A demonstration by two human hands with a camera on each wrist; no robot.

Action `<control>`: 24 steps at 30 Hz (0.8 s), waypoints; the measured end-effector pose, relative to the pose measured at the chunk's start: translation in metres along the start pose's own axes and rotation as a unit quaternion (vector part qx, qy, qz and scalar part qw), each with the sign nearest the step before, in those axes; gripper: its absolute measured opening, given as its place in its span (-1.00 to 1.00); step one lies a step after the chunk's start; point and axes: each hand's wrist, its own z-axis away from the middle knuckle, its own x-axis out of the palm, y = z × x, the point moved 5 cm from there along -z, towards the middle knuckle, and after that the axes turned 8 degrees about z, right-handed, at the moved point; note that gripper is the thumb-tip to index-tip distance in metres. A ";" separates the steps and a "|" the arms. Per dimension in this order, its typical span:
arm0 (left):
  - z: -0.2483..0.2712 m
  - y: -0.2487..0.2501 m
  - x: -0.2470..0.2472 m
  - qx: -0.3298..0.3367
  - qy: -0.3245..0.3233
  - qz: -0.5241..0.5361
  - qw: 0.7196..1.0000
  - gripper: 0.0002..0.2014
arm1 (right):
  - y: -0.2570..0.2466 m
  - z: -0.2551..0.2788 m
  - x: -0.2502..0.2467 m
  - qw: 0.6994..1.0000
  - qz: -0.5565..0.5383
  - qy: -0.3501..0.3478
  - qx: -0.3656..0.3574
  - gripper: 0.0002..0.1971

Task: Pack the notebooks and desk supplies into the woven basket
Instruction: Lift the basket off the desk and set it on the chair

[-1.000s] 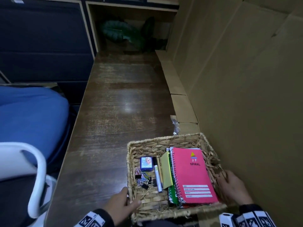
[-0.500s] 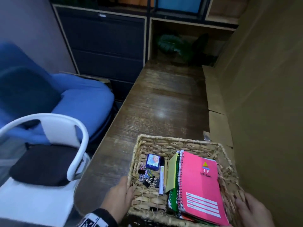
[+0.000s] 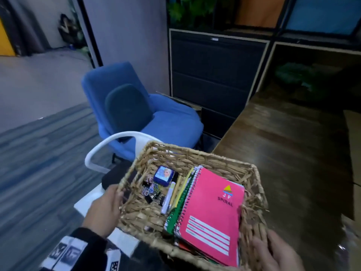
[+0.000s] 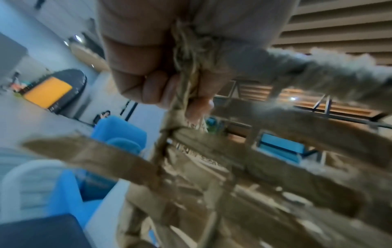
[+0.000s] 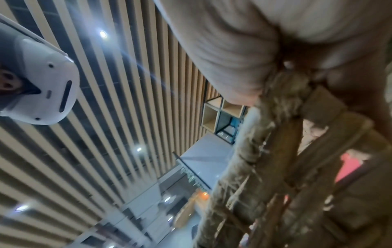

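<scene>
I hold the woven basket (image 3: pixel 197 157) in the air, off the wooden desk (image 3: pixel 289 145). My left hand (image 3: pixel 103 210) grips its left rim, and in the left wrist view the fingers (image 4: pixel 152 90) curl round the rim (image 4: pixel 318 73). My right hand (image 3: pixel 279 253) grips the right rim, with its thumb (image 5: pixel 229 55) pressed on the rim (image 5: pixel 239 161) in the right wrist view. Inside lie a pink spiral notebook (image 3: pixel 213 214) on a green one (image 3: pixel 178 210), a yellow pad (image 3: pixel 183 187), a white pen (image 3: pixel 168 198), binder clips (image 3: pixel 151 191) and a small blue box (image 3: pixel 163 175).
A white chair (image 3: pixel 117 141) with a black cushion (image 3: pixel 115 175) stands just below and left of the basket. Behind it is a blue armchair (image 3: pixel 136 112). Dark cabinets (image 3: pixel 213 75) line the back, and cardboard (image 3: pixel 353 145) stands at the right.
The basket was lifted off the desk and carried left, over the white chair. My view swung left with it. Both hands kept their grip on the rims.
</scene>
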 end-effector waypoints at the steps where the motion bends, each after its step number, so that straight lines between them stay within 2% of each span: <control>1: -0.014 -0.011 -0.015 -0.002 0.016 -0.006 1.000 -0.78 | -0.010 -0.007 0.014 0.999 -0.019 -0.021 0.018 -0.68; 4: -0.063 -0.050 -0.053 -0.010 0.041 -0.023 0.999 -0.78 | -0.043 -0.032 0.077 0.996 -0.038 -0.085 0.014 -0.77; 8: -0.146 -0.107 -0.087 -0.007 0.024 -0.064 0.998 -0.76 | -0.083 -0.057 0.171 0.989 -0.093 -0.113 0.033 -0.70; 11: -0.212 -0.145 -0.094 -0.004 0.005 -0.077 0.997 -0.76 | -0.103 -0.074 0.241 0.982 -0.111 -0.139 0.061 -0.66; 14: -0.274 -0.185 -0.081 -0.007 -0.039 -0.110 0.993 -0.74 | -0.117 -0.090 0.300 0.980 -0.104 -0.152 0.079 -0.57; 17: -0.323 -0.219 -0.052 -0.018 -0.079 -0.135 0.988 -0.73 | -0.122 -0.106 0.346 0.981 -0.078 -0.141 0.107 -0.63; 21: -0.366 -0.253 -0.008 -0.047 -0.136 -0.166 0.976 -0.69 | -0.116 -0.128 0.397 0.974 -0.084 -0.135 0.159 -0.55; 24: -0.392 -0.279 0.019 -0.074 -0.161 -0.182 0.967 -0.71 | -0.104 -0.137 0.434 0.972 -0.087 -0.106 0.190 -0.43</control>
